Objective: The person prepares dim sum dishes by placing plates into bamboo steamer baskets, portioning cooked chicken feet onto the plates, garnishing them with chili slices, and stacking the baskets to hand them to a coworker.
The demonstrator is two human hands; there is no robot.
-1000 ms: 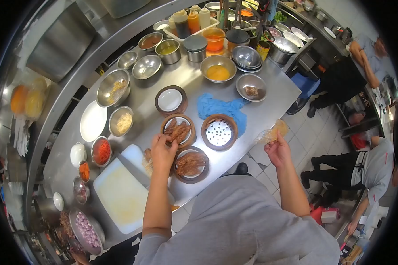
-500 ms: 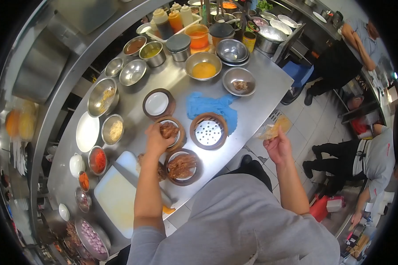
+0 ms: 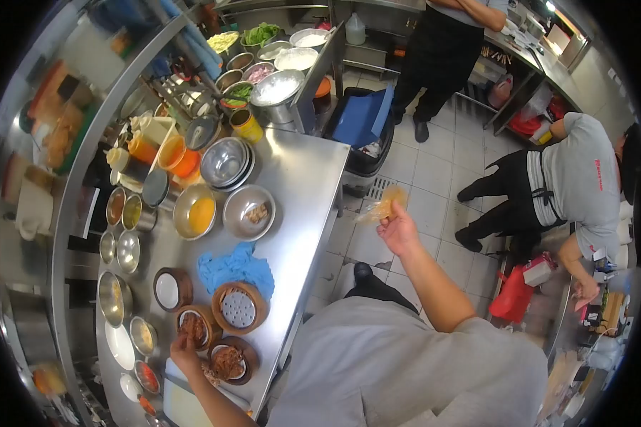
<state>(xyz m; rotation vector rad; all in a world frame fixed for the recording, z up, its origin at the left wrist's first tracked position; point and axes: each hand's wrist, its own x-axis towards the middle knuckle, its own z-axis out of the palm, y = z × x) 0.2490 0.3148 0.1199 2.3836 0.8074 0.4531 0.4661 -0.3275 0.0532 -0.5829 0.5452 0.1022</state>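
Observation:
My left hand (image 3: 184, 354) reaches over the left edge of a bamboo steamer (image 3: 211, 315), its fingers drawn together on brown, sauce-coated meat (image 3: 193, 328) in the dish inside. More of this meat (image 3: 228, 363) fills a dish in a second steamer (image 3: 252, 356) nearer me. Away from the table, above the floor, my right hand (image 3: 399, 231) pinches a clear plastic bag (image 3: 382, 205) with something yellowish in it. Beside the filled steamers stand one with a perforated metal plate (image 3: 239, 307) and one with a white dish (image 3: 167, 291).
A blue cloth (image 3: 236, 269) lies behind the steamers. Metal bowls of egg-yellow liquid (image 3: 195, 212) and food scraps (image 3: 250, 213) stand farther back. A cutting board (image 3: 185, 407) is at the near left. Two people work to the right; a bin (image 3: 360, 128) stands past the table's end.
My view has swung to the right, so the table sits farther left. My right hand still holds the bag, and my left hand is still at the meat in the same steamer.

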